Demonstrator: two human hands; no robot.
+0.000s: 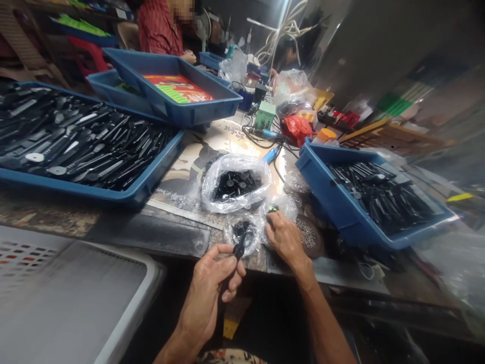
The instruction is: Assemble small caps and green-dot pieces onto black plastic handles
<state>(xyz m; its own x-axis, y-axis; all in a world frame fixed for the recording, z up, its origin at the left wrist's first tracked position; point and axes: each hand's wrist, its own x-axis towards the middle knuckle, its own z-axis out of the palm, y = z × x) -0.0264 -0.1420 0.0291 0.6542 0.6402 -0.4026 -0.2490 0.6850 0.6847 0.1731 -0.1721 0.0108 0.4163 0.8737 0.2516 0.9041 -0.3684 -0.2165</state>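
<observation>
My left hand (212, 283) pinches a small black plastic part (239, 249) between thumb and fingers, at the table's front edge. Just beyond it lies a small clear bag (258, 237) with black pieces inside. My right hand (285, 235) is at another clear bag (288, 206), its fingers curled together at the opening. Small yellow-and-black pieces (273, 208) show by its fingertips; what the fingers grip is hidden. Behind both hands sits a larger plastic-lined container (212, 202) of black round-headed parts (238, 184). Beside my right wrist is a dish of small metal pieces (306, 232).
A blue tray (125, 194) of long black parts stands left, another blue bin (322, 177) right. More stacked blue trays (212, 108), a green box (265, 116) with cables and a blue-handled tool (270, 154) lie behind. A white crate (151, 273) is at lower left. A person in red (161, 30) sits opposite.
</observation>
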